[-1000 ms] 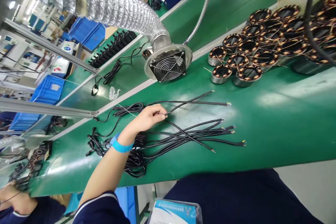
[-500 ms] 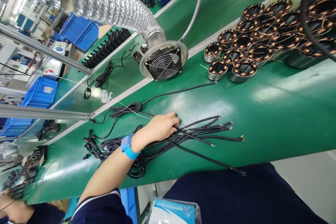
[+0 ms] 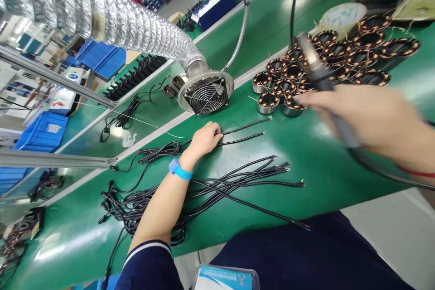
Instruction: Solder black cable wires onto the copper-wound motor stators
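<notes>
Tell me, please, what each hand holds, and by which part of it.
Right hand: a blurred corded tool, by its handle. Left hand: apparently a black cable, behind its free end.

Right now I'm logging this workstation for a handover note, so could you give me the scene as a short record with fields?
Left hand: fingers curled at a black cable; grip unclear
Right hand: holding a corded tool, blurred
Cable pile: on the green bench, nearer the wearer than the left hand
Copper-wound rings: grouped beyond the right hand
Fan: at the end of the silver duct
</notes>
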A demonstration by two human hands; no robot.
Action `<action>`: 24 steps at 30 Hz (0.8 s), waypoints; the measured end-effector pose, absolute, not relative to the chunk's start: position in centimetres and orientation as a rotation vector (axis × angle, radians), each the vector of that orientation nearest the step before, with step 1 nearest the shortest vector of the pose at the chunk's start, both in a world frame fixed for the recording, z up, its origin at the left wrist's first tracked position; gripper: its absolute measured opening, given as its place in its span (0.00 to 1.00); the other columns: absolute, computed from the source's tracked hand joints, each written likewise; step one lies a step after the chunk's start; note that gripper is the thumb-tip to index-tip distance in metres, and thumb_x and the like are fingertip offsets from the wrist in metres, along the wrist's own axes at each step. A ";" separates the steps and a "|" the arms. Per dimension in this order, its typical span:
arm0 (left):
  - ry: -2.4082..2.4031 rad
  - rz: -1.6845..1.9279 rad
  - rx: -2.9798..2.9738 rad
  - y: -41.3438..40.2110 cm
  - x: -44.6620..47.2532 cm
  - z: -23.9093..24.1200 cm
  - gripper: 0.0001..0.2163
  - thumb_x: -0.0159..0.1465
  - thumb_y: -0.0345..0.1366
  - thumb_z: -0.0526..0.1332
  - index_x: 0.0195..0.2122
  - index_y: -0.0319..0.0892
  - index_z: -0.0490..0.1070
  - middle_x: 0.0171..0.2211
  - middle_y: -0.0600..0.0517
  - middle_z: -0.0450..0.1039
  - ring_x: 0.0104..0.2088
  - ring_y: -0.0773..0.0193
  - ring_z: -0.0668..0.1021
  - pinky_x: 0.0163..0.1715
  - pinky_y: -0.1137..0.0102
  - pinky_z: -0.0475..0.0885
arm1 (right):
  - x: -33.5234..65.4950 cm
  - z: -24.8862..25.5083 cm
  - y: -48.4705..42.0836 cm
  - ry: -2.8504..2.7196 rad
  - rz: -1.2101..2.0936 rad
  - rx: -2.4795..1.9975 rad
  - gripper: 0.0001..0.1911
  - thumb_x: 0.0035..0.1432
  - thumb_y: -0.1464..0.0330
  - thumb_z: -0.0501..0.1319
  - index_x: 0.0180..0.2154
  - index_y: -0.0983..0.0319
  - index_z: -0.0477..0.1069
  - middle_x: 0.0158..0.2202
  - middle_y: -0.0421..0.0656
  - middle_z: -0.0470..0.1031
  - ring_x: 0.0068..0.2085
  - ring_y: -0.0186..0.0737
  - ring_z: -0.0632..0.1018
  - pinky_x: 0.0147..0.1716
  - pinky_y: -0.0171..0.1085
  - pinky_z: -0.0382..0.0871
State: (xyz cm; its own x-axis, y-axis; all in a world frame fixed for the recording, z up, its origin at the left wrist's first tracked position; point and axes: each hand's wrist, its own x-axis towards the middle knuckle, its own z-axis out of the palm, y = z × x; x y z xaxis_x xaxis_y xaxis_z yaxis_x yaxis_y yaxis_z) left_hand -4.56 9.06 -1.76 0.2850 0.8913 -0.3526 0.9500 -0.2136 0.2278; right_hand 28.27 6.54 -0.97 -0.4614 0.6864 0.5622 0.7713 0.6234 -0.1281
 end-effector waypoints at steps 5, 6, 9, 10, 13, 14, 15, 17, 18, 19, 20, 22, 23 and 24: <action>1.419 -0.285 2.125 7.1 -5.0 -0.9 0.03 0.60 0.31 0.62 0.29 0.41 0.70 0.32 0.52 0.71 0.33 0.63 0.72 0.33 0.70 0.65 | 23.1 -3.1 9.9 -2.523 -0.495 -1.185 0.15 0.66 0.71 0.50 0.43 0.64 0.74 0.27 0.47 0.68 0.33 0.44 0.67 0.33 0.41 0.56; 1.380 -0.299 2.112 6.8 -5.0 -0.7 0.04 0.59 0.31 0.63 0.28 0.41 0.70 0.31 0.53 0.71 0.32 0.64 0.72 0.32 0.70 0.64 | 22.5 -3.7 10.5 -2.522 -0.490 -1.223 0.14 0.66 0.71 0.50 0.43 0.64 0.74 0.27 0.47 0.69 0.34 0.45 0.68 0.33 0.41 0.55; 1.336 -0.225 2.066 6.4 -4.9 -0.4 0.06 0.61 0.32 0.62 0.26 0.41 0.69 0.30 0.53 0.71 0.31 0.65 0.70 0.32 0.71 0.62 | 21.6 -4.9 11.6 -2.498 -0.462 -1.262 0.14 0.66 0.72 0.50 0.43 0.64 0.74 0.26 0.47 0.70 0.34 0.47 0.68 0.34 0.41 0.55; 1.353 -0.150 2.035 6.4 -4.9 -0.4 0.07 0.62 0.33 0.60 0.27 0.41 0.68 0.30 0.53 0.71 0.31 0.65 0.70 0.32 0.71 0.62 | 21.4 -5.1 11.6 -2.497 -0.441 -1.244 0.14 0.66 0.72 0.49 0.44 0.64 0.73 0.26 0.46 0.70 0.34 0.46 0.68 0.34 0.41 0.55; 1.462 0.146 1.823 6.9 -5.1 -0.8 0.09 0.64 0.32 0.58 0.26 0.41 0.64 0.25 0.55 0.66 0.28 0.67 0.67 0.31 0.71 0.61 | 20.8 -5.5 10.7 -2.503 -0.289 -1.065 0.14 0.67 0.71 0.49 0.44 0.61 0.72 0.29 0.45 0.72 0.35 0.45 0.69 0.36 0.40 0.57; 1.492 0.237 1.700 7.1 -5.2 -0.9 0.10 0.64 0.32 0.57 0.25 0.41 0.62 0.23 0.57 0.64 0.26 0.68 0.66 0.29 0.71 0.60 | 20.5 -5.5 10.1 -2.508 -0.211 -0.990 0.14 0.67 0.71 0.49 0.45 0.61 0.72 0.31 0.45 0.73 0.37 0.44 0.70 0.37 0.40 0.58; 1.503 0.324 1.552 7.2 -5.2 -1.0 0.10 0.65 0.31 0.56 0.26 0.42 0.61 0.21 0.58 0.61 0.24 0.69 0.64 0.27 0.72 0.59 | 20.2 -5.5 9.5 -2.513 -0.136 -0.920 0.13 0.67 0.70 0.49 0.45 0.60 0.71 0.33 0.45 0.74 0.38 0.44 0.71 0.38 0.40 0.59; 1.453 0.492 1.230 7.3 -5.3 -0.8 0.08 0.66 0.28 0.53 0.29 0.42 0.61 0.19 0.60 0.57 0.20 0.71 0.62 0.23 0.73 0.58 | 19.6 -5.3 8.2 -2.509 -0.031 -0.823 0.11 0.67 0.70 0.51 0.45 0.60 0.70 0.36 0.45 0.74 0.39 0.43 0.71 0.38 0.39 0.61; 1.398 0.566 1.086 7.3 -5.4 -0.6 0.06 0.65 0.26 0.52 0.31 0.41 0.63 0.18 0.61 0.57 0.19 0.71 0.62 0.22 0.74 0.58 | 19.4 -5.1 7.6 -2.496 -0.002 -0.800 0.11 0.66 0.70 0.52 0.46 0.60 0.70 0.35 0.45 0.74 0.38 0.43 0.71 0.38 0.39 0.62; 1.332 0.625 0.969 7.2 -5.4 -0.4 0.05 0.64 0.25 0.52 0.33 0.40 0.64 0.19 0.60 0.58 0.19 0.72 0.63 0.22 0.74 0.59 | 19.1 -4.9 7.0 -2.472 0.012 -0.795 0.10 0.66 0.69 0.52 0.46 0.61 0.69 0.35 0.45 0.73 0.37 0.43 0.71 0.37 0.39 0.63; 1.264 0.669 0.879 7.1 -5.4 -0.1 0.05 0.63 0.24 0.53 0.35 0.39 0.65 0.20 0.59 0.60 0.19 0.72 0.64 0.21 0.75 0.60 | 18.8 -4.6 6.6 -2.443 0.019 -0.806 0.11 0.66 0.69 0.53 0.47 0.62 0.69 0.34 0.45 0.73 0.35 0.43 0.71 0.36 0.39 0.64; 1.147 0.750 0.756 6.9 -5.3 0.3 0.05 0.61 0.22 0.56 0.35 0.37 0.67 0.20 0.58 0.62 0.20 0.73 0.66 0.21 0.76 0.60 | 18.3 -4.3 6.0 -2.391 0.065 -0.860 0.12 0.65 0.69 0.54 0.48 0.64 0.68 0.34 0.46 0.74 0.35 0.44 0.72 0.35 0.40 0.67; 1.101 0.811 0.706 6.8 -5.3 0.4 0.05 0.60 0.22 0.57 0.34 0.36 0.67 0.20 0.58 0.61 0.20 0.73 0.66 0.21 0.77 0.60 | 18.1 -4.3 5.8 -2.369 0.108 -0.887 0.13 0.64 0.69 0.55 0.49 0.65 0.67 0.36 0.47 0.75 0.36 0.44 0.73 0.36 0.41 0.68; 1.065 0.886 0.659 6.7 -5.2 0.5 0.05 0.59 0.22 0.58 0.34 0.36 0.67 0.20 0.58 0.61 0.20 0.74 0.67 0.21 0.78 0.61 | 17.8 -4.4 5.7 -2.351 0.157 -0.904 0.15 0.63 0.69 0.56 0.50 0.66 0.66 0.39 0.49 0.76 0.38 0.45 0.75 0.38 0.42 0.70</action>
State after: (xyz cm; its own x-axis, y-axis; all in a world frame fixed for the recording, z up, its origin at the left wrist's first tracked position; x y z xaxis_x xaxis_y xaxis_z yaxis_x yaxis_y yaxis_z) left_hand -5.17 6.74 0.46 0.2150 0.8643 -0.4548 -0.2899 0.5011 0.8154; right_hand 17.81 5.74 -4.36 -0.5823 0.6419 0.4989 0.5699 0.7599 -0.3126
